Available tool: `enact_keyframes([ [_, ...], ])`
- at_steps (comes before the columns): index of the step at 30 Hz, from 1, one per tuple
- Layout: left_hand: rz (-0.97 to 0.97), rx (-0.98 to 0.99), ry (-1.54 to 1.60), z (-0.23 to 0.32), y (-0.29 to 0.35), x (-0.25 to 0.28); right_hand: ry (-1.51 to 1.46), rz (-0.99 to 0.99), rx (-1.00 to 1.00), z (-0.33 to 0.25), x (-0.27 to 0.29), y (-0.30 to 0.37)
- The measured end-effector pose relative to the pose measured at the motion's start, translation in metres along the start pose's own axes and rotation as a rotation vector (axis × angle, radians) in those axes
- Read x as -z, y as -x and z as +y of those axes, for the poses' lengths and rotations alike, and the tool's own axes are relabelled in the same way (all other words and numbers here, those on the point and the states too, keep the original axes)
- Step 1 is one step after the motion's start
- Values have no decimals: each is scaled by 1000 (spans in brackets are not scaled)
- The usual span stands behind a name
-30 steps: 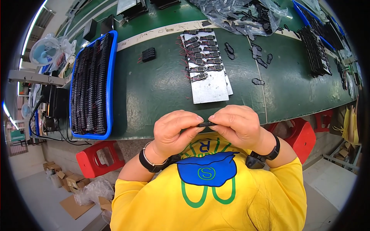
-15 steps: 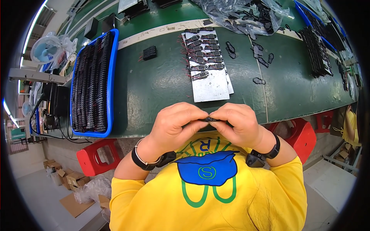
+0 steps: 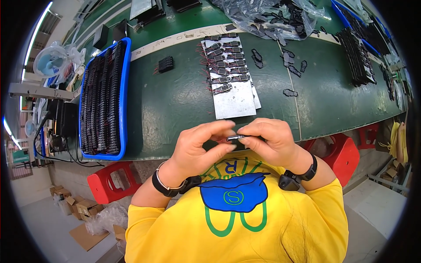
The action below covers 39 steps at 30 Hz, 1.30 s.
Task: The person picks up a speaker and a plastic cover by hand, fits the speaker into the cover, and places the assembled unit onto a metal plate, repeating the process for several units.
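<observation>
Between the finger and thumb of my right hand [image 3: 272, 139] is a small black speaker-like module [image 3: 234, 137], held level just in front of the table edge. Thin red wires show at its left end. My left hand [image 3: 196, 143] is around that end, its thumb and fingers apart and not gripping it. Beyond my hands, a silver metal plate [image 3: 236, 105] lies on the green table, bearing two columns of similar black modules [image 3: 239, 78] with red wires. Loose flat black pieces [image 3: 257, 58] lie to the right of the plate.
At left stands a blue tray [image 3: 124, 96] packed with rows of black modules; a small black stack [image 3: 166, 64] sits beside it. Far back is a clear plastic bag [image 3: 245, 17] of black pieces. Black plates [image 3: 353, 57] are stacked at right. Red stools [image 3: 344, 158] stand below the table edge.
My left fingers have come off the module and spread apart, while my right hand keeps its pinch. The module now shows more, with its red wires visible. The view has shifted slightly.
</observation>
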<state>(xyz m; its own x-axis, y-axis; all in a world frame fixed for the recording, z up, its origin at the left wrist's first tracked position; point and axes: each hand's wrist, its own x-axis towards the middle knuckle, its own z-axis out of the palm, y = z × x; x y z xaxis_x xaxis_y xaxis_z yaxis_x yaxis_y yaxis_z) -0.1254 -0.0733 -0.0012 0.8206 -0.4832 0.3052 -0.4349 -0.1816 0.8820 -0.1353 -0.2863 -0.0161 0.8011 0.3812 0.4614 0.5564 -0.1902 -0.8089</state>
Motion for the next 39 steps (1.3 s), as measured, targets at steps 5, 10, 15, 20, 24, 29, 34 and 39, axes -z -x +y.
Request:
enact_keyframes([
  [5,54,83,80,-3,4,3,-1,19,-20,-1,0,0],
  [10,-20,48,-39,-2,7,13,-10,-1,-18,-3,3,1],
  [15,171,-164,-231,13,-11,9,81,-12,57,-3,2,-1],
  [20,-54,-238,-385,14,-7,15,149,-39,138,-4,-7,-7],
  [24,-138,-214,-424,12,-12,31,81,-35,-49,-13,-9,-11],
  [29,138,30,-752,-31,-42,94,131,-49,-121,-8,6,-18],
  [34,169,173,-940,-71,-62,119,267,-117,-15,2,32,-36],
  [39,126,256,-1015,-69,-64,122,283,12,-145,15,57,-67],
])
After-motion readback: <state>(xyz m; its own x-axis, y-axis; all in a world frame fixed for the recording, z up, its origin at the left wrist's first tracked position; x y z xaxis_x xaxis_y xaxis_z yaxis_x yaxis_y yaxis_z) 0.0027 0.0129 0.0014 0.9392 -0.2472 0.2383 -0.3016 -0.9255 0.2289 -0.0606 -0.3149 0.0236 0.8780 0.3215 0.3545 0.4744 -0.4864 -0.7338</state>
